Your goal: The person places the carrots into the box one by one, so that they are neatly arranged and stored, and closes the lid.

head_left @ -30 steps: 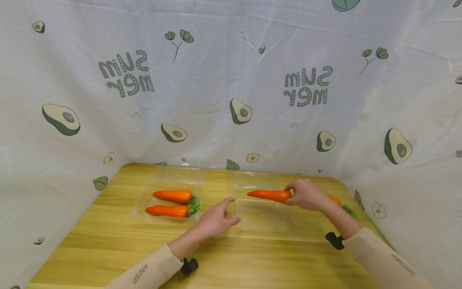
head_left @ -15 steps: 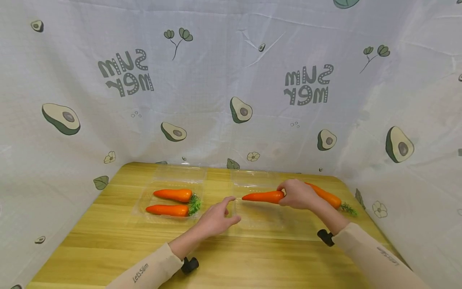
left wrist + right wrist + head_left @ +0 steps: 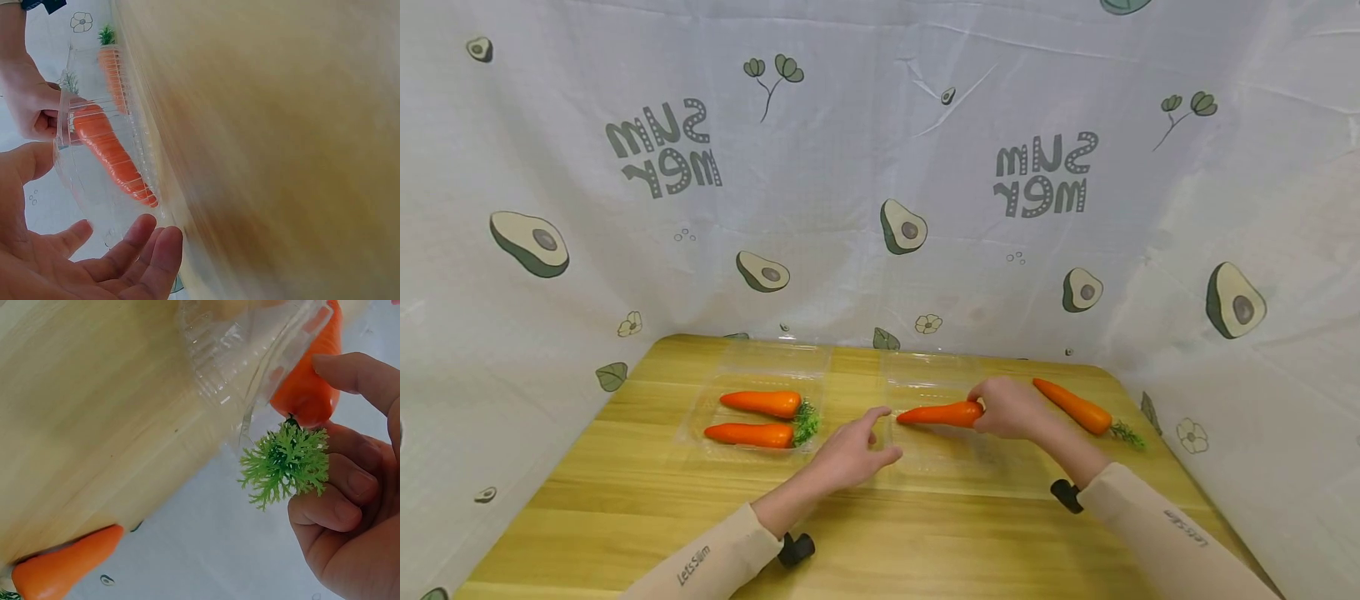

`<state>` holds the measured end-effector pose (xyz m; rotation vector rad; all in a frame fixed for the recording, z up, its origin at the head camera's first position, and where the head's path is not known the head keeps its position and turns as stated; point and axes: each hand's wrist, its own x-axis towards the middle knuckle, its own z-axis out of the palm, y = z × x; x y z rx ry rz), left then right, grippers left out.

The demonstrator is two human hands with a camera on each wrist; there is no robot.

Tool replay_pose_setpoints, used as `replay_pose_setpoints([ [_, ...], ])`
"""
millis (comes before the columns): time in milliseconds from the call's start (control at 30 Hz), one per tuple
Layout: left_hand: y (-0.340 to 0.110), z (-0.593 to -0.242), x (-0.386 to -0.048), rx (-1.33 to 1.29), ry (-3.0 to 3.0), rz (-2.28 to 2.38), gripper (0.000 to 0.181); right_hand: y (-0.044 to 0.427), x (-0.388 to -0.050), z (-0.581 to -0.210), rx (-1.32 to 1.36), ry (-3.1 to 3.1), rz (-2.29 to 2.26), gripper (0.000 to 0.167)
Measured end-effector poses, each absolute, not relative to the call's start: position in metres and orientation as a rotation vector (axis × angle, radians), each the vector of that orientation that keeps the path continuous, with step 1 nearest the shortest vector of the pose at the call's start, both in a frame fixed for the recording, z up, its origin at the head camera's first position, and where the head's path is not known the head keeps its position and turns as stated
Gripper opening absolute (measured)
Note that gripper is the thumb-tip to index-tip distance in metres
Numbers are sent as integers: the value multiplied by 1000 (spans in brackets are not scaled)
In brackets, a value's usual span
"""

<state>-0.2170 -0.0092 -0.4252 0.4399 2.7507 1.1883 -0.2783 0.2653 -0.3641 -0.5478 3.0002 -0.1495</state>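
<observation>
An orange carrot (image 3: pixel 938 414) with a green leafy top (image 3: pixel 284 462) is pinched at its thick end by my right hand (image 3: pixel 1013 408). Its tip points left and slants down inside a clear plastic box (image 3: pixel 925 454) whose lid stands open at the back. In the left wrist view the held carrot (image 3: pixel 112 153) shows through the box wall. My left hand (image 3: pixel 852 452) lies at the left side of this box, thumb and fingers spread and holding nothing; whether it touches the wall I cannot tell.
Another clear box (image 3: pixel 707 408) on the left holds two carrots (image 3: pixel 752 435) side by side, its lid open behind. One more carrot (image 3: pixel 1075 407) lies on the wooden table (image 3: pixel 880 542) at right. A printed curtain (image 3: pixel 850 167) surrounds the table.
My right hand has moved left and lower with the carrot, bringing it down into the right box. The carrot on the table at right is now uncovered. The left hand has stayed put.
</observation>
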Motion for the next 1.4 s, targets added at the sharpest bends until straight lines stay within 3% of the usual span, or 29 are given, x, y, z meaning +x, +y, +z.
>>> replay_pose_setpoints([
  [633,-10,-425,-214,445,2763,1193,69,257,-280,-384,-586,3036,-71,25],
  [933,-12,-427,-214,458,2766,1197,69,252,-277,-389,-525,3064,2,9],
  [1400,-12,-425,-212,451,2764,1185,70,244,-277,-389,-509,3089,33,8],
])
